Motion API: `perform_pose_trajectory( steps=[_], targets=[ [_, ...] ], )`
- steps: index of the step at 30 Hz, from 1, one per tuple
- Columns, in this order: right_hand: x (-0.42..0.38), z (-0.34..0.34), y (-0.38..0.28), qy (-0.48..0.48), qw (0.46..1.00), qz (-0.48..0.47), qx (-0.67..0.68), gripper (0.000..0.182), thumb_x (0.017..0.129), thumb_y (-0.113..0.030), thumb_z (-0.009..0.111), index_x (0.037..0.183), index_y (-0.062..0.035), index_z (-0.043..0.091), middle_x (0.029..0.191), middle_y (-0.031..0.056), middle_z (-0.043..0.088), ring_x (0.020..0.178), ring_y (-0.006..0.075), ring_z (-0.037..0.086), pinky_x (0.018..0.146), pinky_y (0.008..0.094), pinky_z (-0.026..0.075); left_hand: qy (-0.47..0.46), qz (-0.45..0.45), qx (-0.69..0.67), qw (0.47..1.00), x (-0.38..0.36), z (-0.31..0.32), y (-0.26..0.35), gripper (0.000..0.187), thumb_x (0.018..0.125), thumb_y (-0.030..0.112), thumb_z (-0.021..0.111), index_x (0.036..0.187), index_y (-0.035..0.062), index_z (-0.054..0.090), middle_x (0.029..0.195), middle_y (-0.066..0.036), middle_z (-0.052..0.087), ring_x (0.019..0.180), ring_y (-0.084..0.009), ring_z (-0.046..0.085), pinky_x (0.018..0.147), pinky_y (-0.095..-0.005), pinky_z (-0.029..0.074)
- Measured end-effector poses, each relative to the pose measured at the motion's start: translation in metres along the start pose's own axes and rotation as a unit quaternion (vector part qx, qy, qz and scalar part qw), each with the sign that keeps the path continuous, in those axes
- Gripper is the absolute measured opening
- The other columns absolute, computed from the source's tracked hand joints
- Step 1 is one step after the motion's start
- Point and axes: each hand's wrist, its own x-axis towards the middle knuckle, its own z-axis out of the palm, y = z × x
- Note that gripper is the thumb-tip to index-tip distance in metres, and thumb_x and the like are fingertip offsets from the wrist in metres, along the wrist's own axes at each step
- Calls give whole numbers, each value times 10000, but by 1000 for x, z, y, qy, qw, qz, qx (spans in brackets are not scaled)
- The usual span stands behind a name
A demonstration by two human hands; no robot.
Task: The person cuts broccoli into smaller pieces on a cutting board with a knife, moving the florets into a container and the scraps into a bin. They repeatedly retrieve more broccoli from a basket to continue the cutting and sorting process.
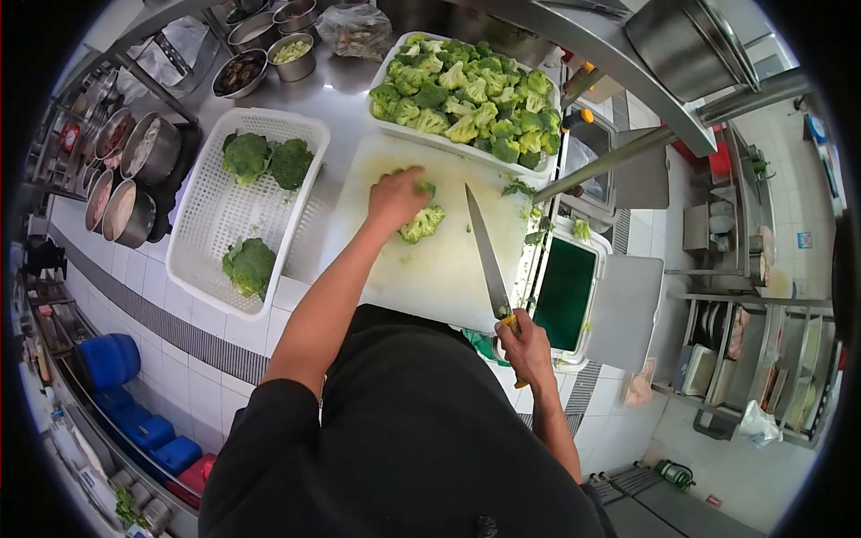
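Observation:
My right hand (527,348) grips a large kitchen knife (487,255) by its yellow handle, the blade slanting up and left over the white cutting board (386,269). Over the board's upper part, my left hand (397,197) has its fingers curled around a small green piece of broccoli (430,189), mostly hidden by them. Just below those fingers lies a cut broccoli floret (422,224). Small green crumbs dot the board, and the blade stands apart from the floret.
Left of the board, a white perforated basket (202,220) holds three broccoli heads (249,267). A white tray (381,115) heaped with florets stands behind. On the right are a green-lined bin (569,291) and a metal post (610,161). Several metal pots (132,215) stand at far left.

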Motion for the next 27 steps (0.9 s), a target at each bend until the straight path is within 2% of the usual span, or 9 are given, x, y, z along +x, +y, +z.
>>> perform_pose_trajectory(
  steps=[1,5,10,15,17,18,20,23,27],
  targets=[
    [0,1,2,6,1000,6,3,399,975,-400,639,1176,-55,624,832,259,707,828,485,687,720,539,513,-107,-17,53,993,9,3,1,412,887,312,735,1266,155,710,1084,-123,728,1070,-344,679,905,-417,551],
    [-4,4,17,15,999,28,26,414,966,-406,644,1171,-46,624,845,263,709,835,485,688,727,534,517,-89,-34,-113,989,23,0,14,342,878,275,736,1198,155,730,966,-100,738,944,-335,706,841,-425,559],
    [-10,22,42,15,997,65,43,430,963,-438,634,1160,-57,622,843,260,713,841,500,683,740,540,517,173,93,-140,970,61,-37,59,252,899,206,722,1138,126,744,1003,-90,739,883,-265,716,804,-389,564],
    [-11,22,39,5,997,67,44,413,962,-430,636,1148,-61,624,838,274,706,846,502,682,740,553,515,151,196,21,969,90,-42,61,298,906,191,716,1197,131,733,1141,-92,691,1010,-286,675,878,-403,549],
    [-9,25,42,48,999,2,0,367,988,-371,649,1081,-17,616,653,119,662,549,240,672,554,396,512,115,188,38,975,80,-46,60,312,899,193,717,1204,129,730,1210,-94,673,1083,-307,649,929,-409,541],
    [-9,25,41,50,999,7,6,367,988,-371,649,1081,-17,616,653,119,662,549,240,672,554,396,512,127,164,-17,978,67,-49,54,347,887,195,737,1228,131,726,1210,-93,670,1079,-298,648,934,-404,540],
    [-9,21,34,20,999,29,31,380,970,-399,633,1128,-54,621,843,289,700,854,506,679,738,569,509,77,105,-93,987,36,-57,34,436,854,210,786,1277,135,712,1249,-109,650,1087,-289,645,951,-399,535],
    [-4,24,38,-3,999,32,26,382,974,-396,631,1134,-49,618,831,292,697,838,512,676,731,569,506,-75,-3,-190,979,-20,-47,-8,608,797,234,849,1366,132,662,1380,-183,568,1194,-324,612,1029,-408,505],
    [-5,15,9,-56,997,39,23,375,982,-385,626,1148,-49,608,845,287,704,852,509,679,754,563,510,-78,47,-195,977,-67,-14,-25,675,778,230,859,1402,115,627,1441,-212,509,1294,-367,556,1085,-412,475]
  ],
)
